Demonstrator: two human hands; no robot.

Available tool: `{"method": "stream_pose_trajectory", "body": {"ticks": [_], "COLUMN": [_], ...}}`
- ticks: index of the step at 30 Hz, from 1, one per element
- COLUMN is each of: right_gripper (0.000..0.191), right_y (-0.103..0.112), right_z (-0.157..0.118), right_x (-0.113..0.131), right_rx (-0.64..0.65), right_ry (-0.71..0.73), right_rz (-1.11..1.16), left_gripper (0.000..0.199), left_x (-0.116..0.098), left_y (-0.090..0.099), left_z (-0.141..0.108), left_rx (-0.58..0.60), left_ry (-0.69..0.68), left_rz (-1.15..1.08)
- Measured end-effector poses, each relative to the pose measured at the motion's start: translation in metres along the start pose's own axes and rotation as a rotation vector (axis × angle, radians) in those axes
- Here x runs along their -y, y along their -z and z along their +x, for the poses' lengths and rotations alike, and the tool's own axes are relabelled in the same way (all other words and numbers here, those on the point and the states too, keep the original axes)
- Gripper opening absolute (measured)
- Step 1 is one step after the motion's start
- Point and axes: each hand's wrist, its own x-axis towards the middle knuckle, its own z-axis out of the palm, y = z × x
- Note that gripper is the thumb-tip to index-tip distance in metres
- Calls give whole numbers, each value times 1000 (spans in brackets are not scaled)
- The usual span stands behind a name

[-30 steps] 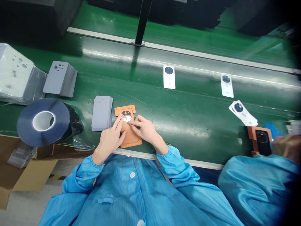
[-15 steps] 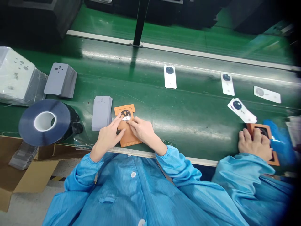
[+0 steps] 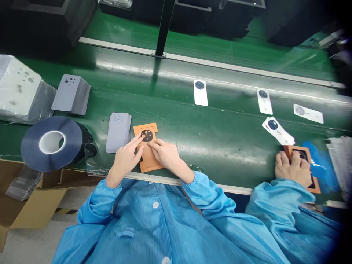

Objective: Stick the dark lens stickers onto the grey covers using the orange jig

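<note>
An orange jig (image 3: 151, 161) lies at the table's near edge, with a black round piece with several holes (image 3: 147, 135) flat on its upper part. My left hand (image 3: 127, 156) rests over the jig's left side, fingers stretched to the black piece and thumb apart. From the right, my right hand (image 3: 166, 152) has its thumb and index finger together just below the black piece. Whether something small is between those fingertips cannot be made out. Left of the jig sits a stack of grey phone-shaped sheets (image 3: 117, 134), close to my left hand.
A large tape roll (image 3: 30, 146), a taller stack of grey sheets (image 3: 66, 93) and a wrapped stack (image 3: 19, 88) stand left. White cards with round dark patches (image 3: 200, 93) lie right. A co-worker's hand (image 3: 293, 168) covers another orange jig (image 3: 315, 185). An open carton (image 3: 35, 211) is below.
The bright, shiny lower part of the round piece now looks dark. My fingers have shifted only slightly. The view has turned a little, moving the right-hand items left.
</note>
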Motion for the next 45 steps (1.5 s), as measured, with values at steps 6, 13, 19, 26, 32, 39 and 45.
{"method": "stream_pose_trajectory", "body": {"ticks": [6, 13, 19, 26, 32, 39, 45], "right_gripper": [43, 44, 42, 42, 43, 45, 42], "right_y": [-4, -14, -18, -18, -20, -5, -15], "right_z": [-4, -5, -6, -6, -4, 2, 0], "right_x": [-1, -3, -5, -5, -1, 18, 14], "right_rx": [-33, -75, -111, -111, -126, -91, -153], "right_ry": [-26, -19, -22, -31, 0, 64, 72], "right_rz": [29, 50, 65, 87, 119, 116, 174], "left_gripper": [53, 51, 44, 35, 32, 62, 44], "left_x": [-5, 0, 9, 10, 17, 45, 51], "left_y": [-1, -1, 0, -2, 9, 27, 28], "left_z": [-5, -5, -2, -9, -18, -17, -19], "left_rx": [59, 66, 17, -133, -381, -407, -404], "left_ry": [-44, -80, -68, -71, 75, 454, 489], "left_rz": [240, 213, 96, -96, -55, 281, 223]}}
